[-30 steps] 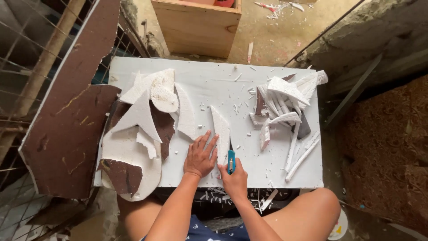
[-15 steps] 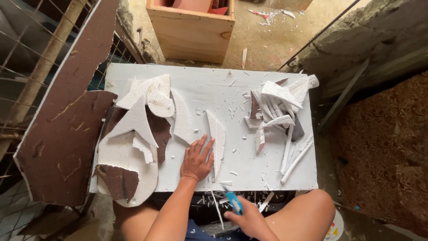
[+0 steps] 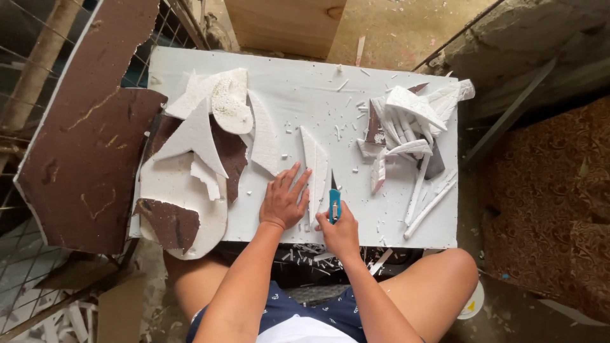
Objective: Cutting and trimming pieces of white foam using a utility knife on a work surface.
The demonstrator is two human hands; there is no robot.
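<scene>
The narrow white foam strip [image 3: 316, 166] lay on the white board [image 3: 298, 82], pinned flat under the spread left hand [image 3: 284, 200]. The right hand [image 3: 340, 230], off the near edge half a second earlier, had returned, clamped on the blue knife [image 3: 334, 204], its blade apparently beside the strip's right edge.

Packages, labels, signs, screens: one candidate container only.

A wooden box [image 3: 286, 25] is seen at the top edge, just beyond the far side of the white board [image 3: 305, 82]; it is rectangular, of pale tan plank with one dark knot, and its upper part is cut off by the frame. No printed label, sign or screen is observed on it or anywhere else in view.
</scene>
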